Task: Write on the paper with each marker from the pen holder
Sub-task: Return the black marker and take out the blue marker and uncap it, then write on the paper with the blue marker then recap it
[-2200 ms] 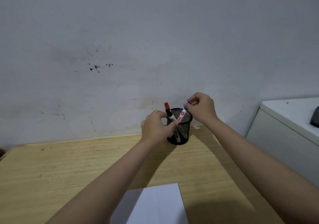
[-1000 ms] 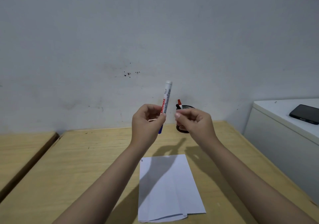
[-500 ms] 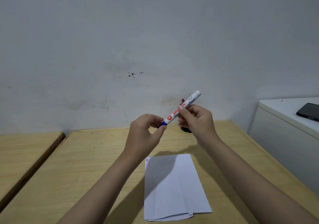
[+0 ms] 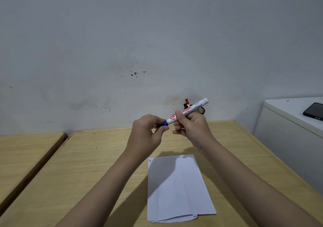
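I hold a white marker point(image 4: 192, 108) with a blue cap point(image 4: 162, 124) above the table, tilted up to the right. My right hand point(image 4: 190, 127) grips its barrel. My left hand point(image 4: 146, 134) pinches the blue cap at the lower left end; the cap still sits on the marker. Behind my right hand stands the black mesh pen holder point(image 4: 200, 110), mostly hidden, with a red-capped marker point(image 4: 187, 102) sticking out. A white sheet of paper point(image 4: 178, 188) lies on the table below my hands, with small marks at its top left corner.
The wooden table point(image 4: 97, 165) runs back to a grey wall. A second wooden surface point(image 4: 22, 150) sits to the left across a gap. A white cabinet point(image 4: 288, 132) stands at the right with a black phone point(image 4: 313, 111) on top.
The marker came out of the holder, passed from upright in my left hand to a slant in my right. My left hand has closed on the blue cap. The view has tilted down toward the paper.
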The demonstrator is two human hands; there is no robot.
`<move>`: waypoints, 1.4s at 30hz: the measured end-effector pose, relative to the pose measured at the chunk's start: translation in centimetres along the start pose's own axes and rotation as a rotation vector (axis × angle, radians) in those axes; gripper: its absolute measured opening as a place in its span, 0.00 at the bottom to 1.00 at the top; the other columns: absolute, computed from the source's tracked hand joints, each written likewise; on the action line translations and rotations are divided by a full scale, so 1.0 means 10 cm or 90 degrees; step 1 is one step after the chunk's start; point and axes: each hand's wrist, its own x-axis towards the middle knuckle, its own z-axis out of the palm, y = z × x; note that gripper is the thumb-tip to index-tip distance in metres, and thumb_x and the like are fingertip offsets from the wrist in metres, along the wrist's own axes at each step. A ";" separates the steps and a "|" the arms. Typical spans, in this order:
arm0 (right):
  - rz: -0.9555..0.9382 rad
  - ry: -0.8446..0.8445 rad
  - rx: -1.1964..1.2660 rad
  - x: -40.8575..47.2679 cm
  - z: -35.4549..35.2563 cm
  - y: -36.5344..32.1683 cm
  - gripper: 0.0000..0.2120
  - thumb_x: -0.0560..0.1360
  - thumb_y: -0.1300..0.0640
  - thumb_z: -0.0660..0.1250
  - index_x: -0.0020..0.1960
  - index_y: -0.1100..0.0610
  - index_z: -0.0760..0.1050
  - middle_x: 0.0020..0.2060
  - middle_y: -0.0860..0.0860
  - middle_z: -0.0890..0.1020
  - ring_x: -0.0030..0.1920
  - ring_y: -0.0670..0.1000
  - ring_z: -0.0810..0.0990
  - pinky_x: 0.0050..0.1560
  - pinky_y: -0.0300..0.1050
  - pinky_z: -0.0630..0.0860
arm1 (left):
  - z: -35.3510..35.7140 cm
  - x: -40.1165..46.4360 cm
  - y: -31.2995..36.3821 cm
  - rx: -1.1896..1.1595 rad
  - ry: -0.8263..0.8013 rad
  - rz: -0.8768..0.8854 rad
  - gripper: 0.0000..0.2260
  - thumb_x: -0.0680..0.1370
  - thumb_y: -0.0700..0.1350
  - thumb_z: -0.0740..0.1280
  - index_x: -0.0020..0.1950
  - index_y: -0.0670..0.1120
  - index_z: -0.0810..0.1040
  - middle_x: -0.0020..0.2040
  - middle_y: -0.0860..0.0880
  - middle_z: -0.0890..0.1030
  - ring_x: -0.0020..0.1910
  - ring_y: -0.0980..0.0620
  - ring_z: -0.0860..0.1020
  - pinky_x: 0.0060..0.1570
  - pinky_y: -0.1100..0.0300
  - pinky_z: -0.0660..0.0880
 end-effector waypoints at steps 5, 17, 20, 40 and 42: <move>-0.009 0.028 0.044 0.09 -0.15 -0.08 0.10 0.77 0.58 0.63 0.40 0.62 0.78 0.29 0.53 0.73 0.27 0.43 0.73 0.32 0.38 0.79 | -0.05 -0.04 -0.15 -0.076 -0.054 -0.167 0.03 0.73 0.38 0.70 0.43 0.44 0.84 0.37 0.53 0.82 0.32 0.64 0.76 0.34 0.74 0.71; 0.091 0.040 -0.059 -0.01 -0.21 0.35 0.11 0.76 0.57 0.66 0.36 0.60 0.78 0.30 0.53 0.75 0.26 0.44 0.73 0.31 0.40 0.79 | -0.01 -0.04 -0.93 0.110 -0.221 -0.336 0.09 0.67 0.30 0.66 0.41 0.44 0.77 0.40 0.47 0.80 0.39 0.49 0.78 0.30 0.71 0.73; 0.096 0.034 -0.080 -0.01 -0.21 0.42 0.11 0.76 0.58 0.66 0.36 0.61 0.78 0.29 0.53 0.75 0.25 0.44 0.73 0.30 0.40 0.78 | 0.04 -0.02 -1.03 0.138 -0.271 -0.340 0.10 0.66 0.30 0.66 0.40 0.44 0.77 0.38 0.49 0.79 0.40 0.48 0.78 0.39 0.62 0.75; 0.173 0.022 -0.081 -0.06 0.10 0.98 0.04 0.72 0.60 0.69 0.39 0.58 0.80 0.32 0.53 0.81 0.32 0.49 0.78 0.32 0.45 0.76 | -0.05 -0.50 -0.90 0.129 -0.314 -0.354 0.12 0.65 0.50 0.75 0.47 0.54 0.81 0.40 0.56 0.77 0.39 0.54 0.76 0.44 0.60 0.74; 0.167 0.032 -0.096 -0.08 0.13 1.07 0.02 0.72 0.61 0.69 0.40 0.58 0.80 0.33 0.54 0.82 0.33 0.49 0.79 0.33 0.44 0.78 | -0.04 -0.52 -0.89 0.173 -0.349 -0.341 0.14 0.65 0.52 0.75 0.50 0.54 0.82 0.38 0.57 0.76 0.42 0.53 0.77 0.50 0.53 0.74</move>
